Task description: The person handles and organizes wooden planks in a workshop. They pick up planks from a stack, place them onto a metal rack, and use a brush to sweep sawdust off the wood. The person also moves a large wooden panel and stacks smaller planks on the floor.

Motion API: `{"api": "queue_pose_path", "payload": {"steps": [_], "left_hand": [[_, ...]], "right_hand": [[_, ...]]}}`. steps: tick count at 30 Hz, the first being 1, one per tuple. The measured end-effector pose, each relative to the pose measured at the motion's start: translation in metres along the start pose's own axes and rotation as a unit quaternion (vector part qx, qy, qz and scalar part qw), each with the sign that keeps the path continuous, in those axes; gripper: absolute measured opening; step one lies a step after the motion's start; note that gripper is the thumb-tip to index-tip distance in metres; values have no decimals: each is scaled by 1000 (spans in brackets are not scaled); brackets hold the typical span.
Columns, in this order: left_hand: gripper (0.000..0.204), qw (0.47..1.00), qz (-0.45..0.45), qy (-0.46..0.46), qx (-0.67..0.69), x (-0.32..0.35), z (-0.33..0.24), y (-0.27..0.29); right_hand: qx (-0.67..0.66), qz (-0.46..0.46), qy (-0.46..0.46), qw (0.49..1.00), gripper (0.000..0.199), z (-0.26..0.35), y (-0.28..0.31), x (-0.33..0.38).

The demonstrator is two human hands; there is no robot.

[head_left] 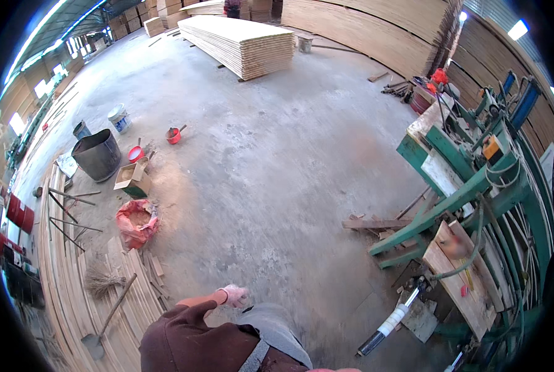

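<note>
My left hand (233, 296), in a pale pinkish glove, is held out in front of my body near the lower edge. Its fingers are slightly bent and apart, and nothing shows in them. Around it are my brown sleeve (193, 338) and a grey apron (274, 322), with the concrete floor (277, 204) beyond. Only a thin sliver of skin shows at the bottom edge on my right; the right hand itself is out of the picture. Nearest to my left hand, on the left, lie long wooden strips (125, 297).
A green machine (469, 192) with hoses and a white-and-black cylinder (388, 325) stands at right. On the left are a dark drum (97, 155), a red sack (137, 223), a cardboard box (133, 180) and a shovel (112, 310). A board stack (246, 46) stands far ahead.
</note>
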State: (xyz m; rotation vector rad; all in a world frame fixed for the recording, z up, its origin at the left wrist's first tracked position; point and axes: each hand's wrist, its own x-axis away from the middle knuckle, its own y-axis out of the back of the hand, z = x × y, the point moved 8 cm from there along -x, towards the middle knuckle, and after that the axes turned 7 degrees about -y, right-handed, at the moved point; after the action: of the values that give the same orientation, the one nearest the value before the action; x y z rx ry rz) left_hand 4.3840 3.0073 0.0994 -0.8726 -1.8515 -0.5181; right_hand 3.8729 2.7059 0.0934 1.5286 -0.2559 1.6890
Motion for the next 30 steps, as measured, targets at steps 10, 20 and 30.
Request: {"api": "queue_pose_path", "payload": {"steps": [10,20,30], "left_hand": [[71,996,64,-60,4,22,-41,-108],[42,680,200,-273,-651,36,40,-303],[57,653,326,-144,-669,36,97,-636]], "right_hand": [[63,-32,53,996,48,-104,73,51],[-560,72,-2,825,30,-258,151,69],[-575,-117,121,801,33,-367,432,132]]}}
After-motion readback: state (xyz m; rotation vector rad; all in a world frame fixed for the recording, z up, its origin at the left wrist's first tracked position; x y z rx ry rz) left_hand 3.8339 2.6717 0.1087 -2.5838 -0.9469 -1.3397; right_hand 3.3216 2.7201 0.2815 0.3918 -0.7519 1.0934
